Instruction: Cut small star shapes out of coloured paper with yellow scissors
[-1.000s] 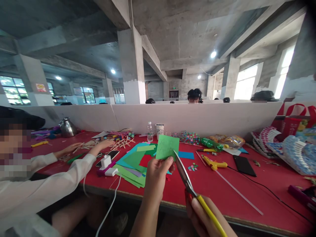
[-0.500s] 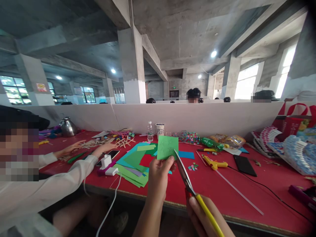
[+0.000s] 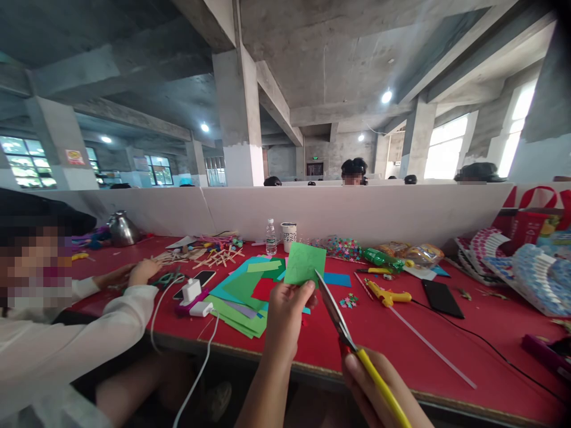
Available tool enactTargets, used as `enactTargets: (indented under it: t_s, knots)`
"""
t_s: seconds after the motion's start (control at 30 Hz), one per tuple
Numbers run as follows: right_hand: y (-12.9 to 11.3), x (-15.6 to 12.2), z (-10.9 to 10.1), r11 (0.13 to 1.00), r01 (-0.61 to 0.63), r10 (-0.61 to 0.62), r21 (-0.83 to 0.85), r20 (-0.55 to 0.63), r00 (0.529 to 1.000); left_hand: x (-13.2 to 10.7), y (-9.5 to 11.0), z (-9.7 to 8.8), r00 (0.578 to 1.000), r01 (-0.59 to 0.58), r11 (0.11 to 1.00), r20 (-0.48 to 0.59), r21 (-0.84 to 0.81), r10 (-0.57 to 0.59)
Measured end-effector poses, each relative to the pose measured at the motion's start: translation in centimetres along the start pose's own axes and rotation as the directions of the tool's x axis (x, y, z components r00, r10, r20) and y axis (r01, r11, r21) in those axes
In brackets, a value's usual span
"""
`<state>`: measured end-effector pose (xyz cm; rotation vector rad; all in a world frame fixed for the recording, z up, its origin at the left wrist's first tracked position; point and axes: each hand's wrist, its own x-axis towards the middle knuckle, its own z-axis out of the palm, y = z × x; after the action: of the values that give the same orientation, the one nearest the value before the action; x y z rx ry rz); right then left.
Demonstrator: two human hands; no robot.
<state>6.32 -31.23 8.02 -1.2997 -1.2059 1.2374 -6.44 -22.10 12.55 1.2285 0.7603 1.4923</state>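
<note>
My left hand pinches the lower edge of a green paper square with faint pencil lines, held up over the table. In my right hand is a pair of scissors with yellow and red handles. The scissor tips are at the lower right edge of the paper; whether they touch it I cannot tell. Behind my left hand lies a pile of coloured paper sheets in green, blue and red. A small heap of star-shaped confetti lies beyond the scissors.
To the right are a yellow glue gun with a glue stick and black cord, and a black phone. A bottle and paper cup stand by the partition. At left, a co-worker's hand is near wooden sticks.
The green paper has turned slightly in my left hand, and the scissors have shifted a little right and down. The co-worker's nearer hand has moved left, away from the wooden sticks.
</note>
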Motion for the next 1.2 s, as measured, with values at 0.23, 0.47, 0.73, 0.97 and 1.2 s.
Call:
enactTargets:
  t_s: [0.23,0.47,0.73,0.97,1.2]
  knots:
    - [1.6,2.8,0.2,0.994,0.088,-0.085,-0.065,0.034,0.996,0.7,-0.9,0.7,1.000,0.005,0.995,-0.005,-0.101,-0.005]
    - [2.9,6.6,0.2,0.994,0.096,-0.097,-0.052,-0.026,0.995,3.0,-2.3,2.0,0.996,0.009,0.993,-0.083,-0.115,-0.019]
    - [4.6,12.8,-2.4,0.996,0.053,-0.057,-0.073,-0.054,0.997,8.1,-6.6,3.0,0.999,0.026,0.999,-0.022,-0.047,-0.027]
    - [5.3,16.8,-5.0,0.997,0.002,-0.012,-0.075,-0.135,0.991,12.3,-10.7,3.8,0.998,0.032,0.997,0.061,-0.074,-0.028]
    - [7.4,18.8,-6.2,0.998,-0.051,0.046,-0.039,-0.118,0.992,14.2,-13.8,4.9,0.991,0.101,0.992,0.092,-0.082,-0.093]
